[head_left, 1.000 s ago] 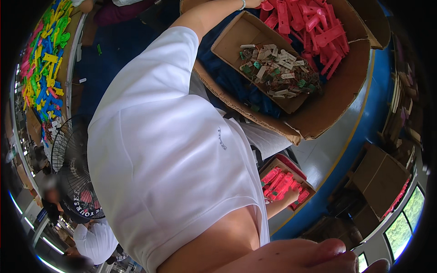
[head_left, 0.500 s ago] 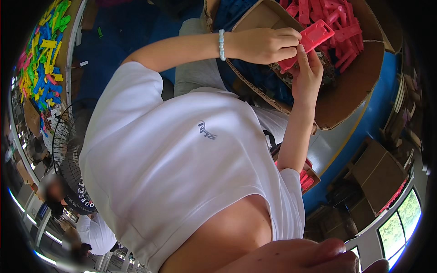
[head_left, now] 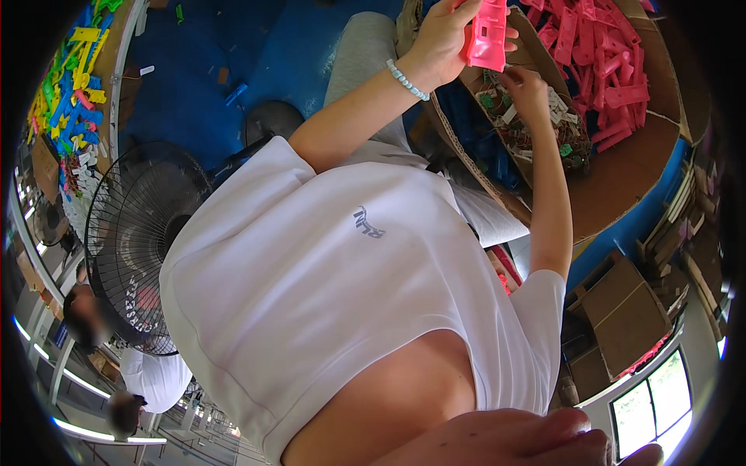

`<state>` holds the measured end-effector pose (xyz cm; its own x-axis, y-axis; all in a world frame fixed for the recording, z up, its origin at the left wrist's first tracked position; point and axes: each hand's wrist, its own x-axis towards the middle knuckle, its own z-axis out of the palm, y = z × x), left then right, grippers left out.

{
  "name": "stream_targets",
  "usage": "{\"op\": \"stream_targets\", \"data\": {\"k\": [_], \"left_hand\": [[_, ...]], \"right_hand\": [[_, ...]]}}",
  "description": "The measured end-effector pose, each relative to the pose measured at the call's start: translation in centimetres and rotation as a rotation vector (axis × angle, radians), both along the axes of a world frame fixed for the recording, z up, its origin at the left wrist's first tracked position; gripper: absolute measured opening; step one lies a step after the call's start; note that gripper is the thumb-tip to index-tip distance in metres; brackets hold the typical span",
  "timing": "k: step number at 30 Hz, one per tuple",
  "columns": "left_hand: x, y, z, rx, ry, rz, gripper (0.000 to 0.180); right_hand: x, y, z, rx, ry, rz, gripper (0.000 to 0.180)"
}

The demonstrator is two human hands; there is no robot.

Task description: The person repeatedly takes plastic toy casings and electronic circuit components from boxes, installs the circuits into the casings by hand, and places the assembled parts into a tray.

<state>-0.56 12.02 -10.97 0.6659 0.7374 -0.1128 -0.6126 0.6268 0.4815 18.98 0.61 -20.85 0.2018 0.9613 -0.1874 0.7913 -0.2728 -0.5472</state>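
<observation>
My left hand [head_left: 443, 48], with a beaded bracelet at the wrist, is closed around a pink plastic housing [head_left: 489, 43] held up at the top edge of the view. The housing is long and hollow, with a small rectangular opening. Lower and to the right, my right hand [head_left: 530, 95] hovers at a heap of small wired parts [head_left: 571, 128], whitish and green, in an inner cardboard tray. Its fingers are bent together; whatever lies between them is too small to make out. Many more pink housings [head_left: 598, 54] are piled beyond it in the large cardboard box [head_left: 641, 167].
Blue pieces [head_left: 497, 159] lie in the box beside the inner tray. A black fan [head_left: 144, 241] stands at the left, near a table heaped with yellow, green and blue plastic parts [head_left: 78, 70]. Flat cardboard [head_left: 625, 307] leans at the right. Another person [head_left: 155, 380] is at lower left.
My right hand has let go of the pink housing and moved down to the small wired parts. My left hand has lifted the housing upward and turned it more upright.
</observation>
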Motion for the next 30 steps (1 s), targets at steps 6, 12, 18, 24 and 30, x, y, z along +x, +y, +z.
{"op": "stream_targets", "data": {"k": [6, 12, 18, 24, 30], "left_hand": [[-0.5, -0.2, -0.1, -0.088, -0.069, -0.116, 0.033], [-1.1, -0.4, -1.3, 0.019, 0.054, -0.104, 0.028], [-1.5, -0.6, -0.9, 0.083, 0.037, -0.12, 0.029], [-1.7, -0.9, -0.5, 0.164, 0.01, -0.128, 0.031], [0.7, -2.9, 1.9, 0.297, -0.008, -0.076, 0.041]], "right_hand": [[0.6, -0.3, -7.0, 0.01, -0.328, 0.153, 0.035], [-0.5, 0.1, -5.6, -0.041, -0.16, 0.1, 0.037], [-1.0, -0.5, -3.7, 0.03, -0.279, 0.037, 0.034], [0.3, -2.8, 5.9, 0.404, -0.209, 0.058, 0.031], [-1.3, -5.7, 17.2, 0.51, 0.453, -0.369, 0.018]]}}
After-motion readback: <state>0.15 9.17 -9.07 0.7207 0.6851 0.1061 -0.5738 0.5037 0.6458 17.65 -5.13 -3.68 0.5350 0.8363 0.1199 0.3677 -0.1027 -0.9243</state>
